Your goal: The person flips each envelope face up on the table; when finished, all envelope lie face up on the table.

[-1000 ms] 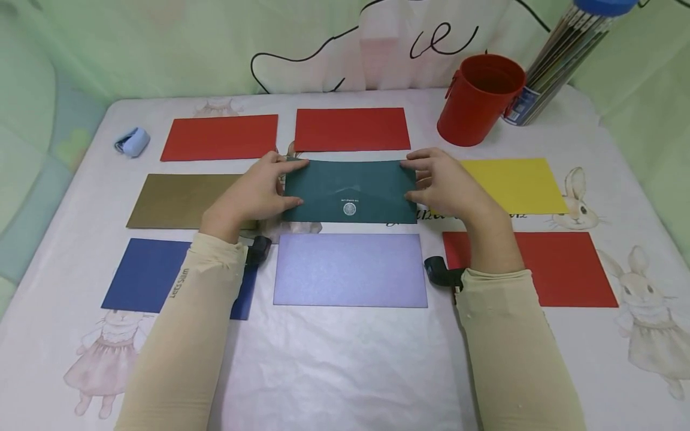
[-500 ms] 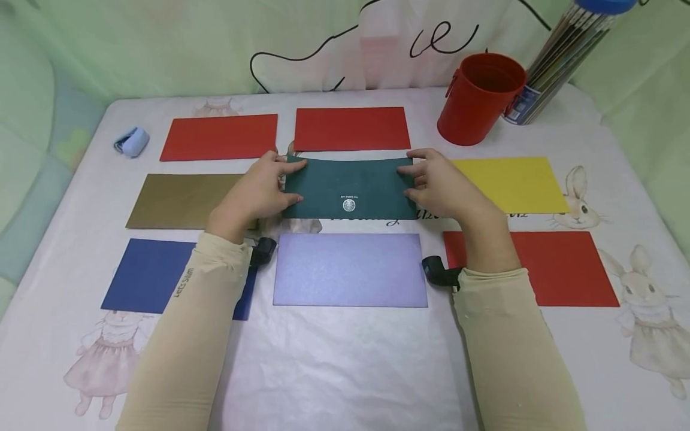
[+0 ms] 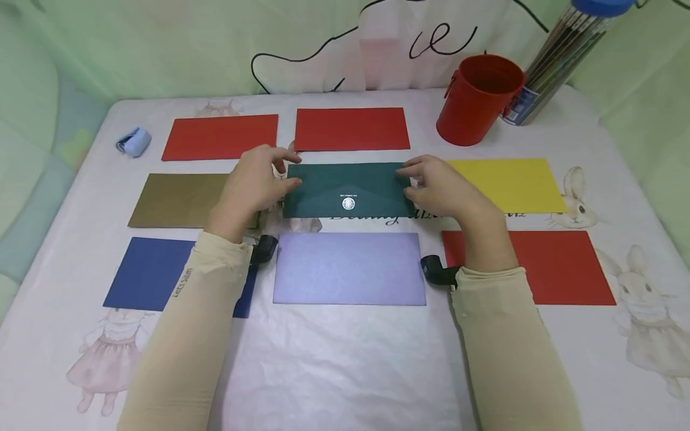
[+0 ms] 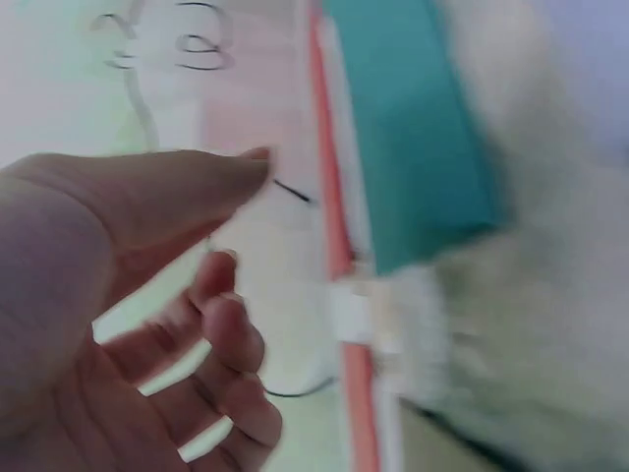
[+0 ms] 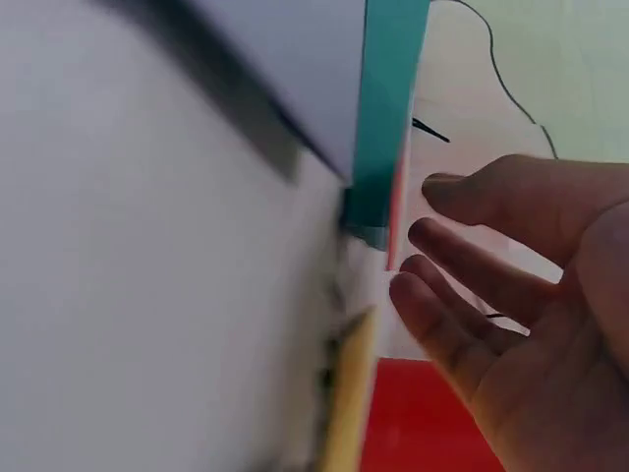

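Red bucket, stick-filled container, green card

From above, the head view faces forward-down; close, sidelong wrist views share the flat green rectangular card.

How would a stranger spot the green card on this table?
On the white tablecloth, find the brown card and the yellow card. The green card is between them, with the left hand at one end and the right hand at the other. It is the only green one, marked by a round white emblem.
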A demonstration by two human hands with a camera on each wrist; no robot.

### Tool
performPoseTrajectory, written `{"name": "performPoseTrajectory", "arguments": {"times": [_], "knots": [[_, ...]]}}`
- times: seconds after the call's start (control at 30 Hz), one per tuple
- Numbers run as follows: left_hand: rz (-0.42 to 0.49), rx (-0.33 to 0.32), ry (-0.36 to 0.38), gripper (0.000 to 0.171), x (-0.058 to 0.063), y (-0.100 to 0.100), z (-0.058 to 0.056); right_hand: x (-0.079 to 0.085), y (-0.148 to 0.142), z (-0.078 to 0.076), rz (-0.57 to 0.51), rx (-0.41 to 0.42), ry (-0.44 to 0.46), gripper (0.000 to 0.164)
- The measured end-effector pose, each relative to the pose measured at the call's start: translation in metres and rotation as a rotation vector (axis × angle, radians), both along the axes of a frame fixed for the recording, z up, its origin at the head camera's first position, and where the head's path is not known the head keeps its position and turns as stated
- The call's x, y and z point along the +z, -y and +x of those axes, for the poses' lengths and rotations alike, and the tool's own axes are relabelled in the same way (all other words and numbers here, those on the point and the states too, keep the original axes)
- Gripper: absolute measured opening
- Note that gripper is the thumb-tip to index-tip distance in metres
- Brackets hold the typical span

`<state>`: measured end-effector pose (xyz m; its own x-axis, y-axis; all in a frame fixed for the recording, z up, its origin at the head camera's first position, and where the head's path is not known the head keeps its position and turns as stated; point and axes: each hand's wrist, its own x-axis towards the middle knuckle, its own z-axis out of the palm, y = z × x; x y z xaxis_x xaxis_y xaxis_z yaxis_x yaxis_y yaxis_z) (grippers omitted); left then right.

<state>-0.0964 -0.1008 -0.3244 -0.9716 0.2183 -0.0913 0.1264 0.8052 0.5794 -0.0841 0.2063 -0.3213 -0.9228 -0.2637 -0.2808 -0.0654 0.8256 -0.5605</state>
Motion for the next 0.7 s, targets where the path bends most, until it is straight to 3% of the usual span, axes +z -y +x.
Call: {"name": "performPoseTrajectory", "arguments": {"times": [0.13, 0.33, 0.53, 0.7], "knots": [[0.078, -0.051, -0.085, 0.04, 0.015, -0.004, 0.007, 0.019, 0.006, 0.009, -0.028, 0.031, -0.019, 0.059], [0.176, -0.256, -0.118, 0.053, 0.026, 0.002, 0.02, 0.05, 0.02, 0.032, -0.092, 0.16, -0.045, 0.072], [0.334, -0.455, -0.104, 0.067, 0.015, 0.021, 0.042, 0.048, 0.017, 0.055, -0.128, 0.299, 0.038, 0.093], [0.336, -0.522, -0.056, 0.078, -0.001, 0.035, 0.062, 0.034, 0.007, 0.071, -0.172, 0.382, 0.073, 0.097]]}}
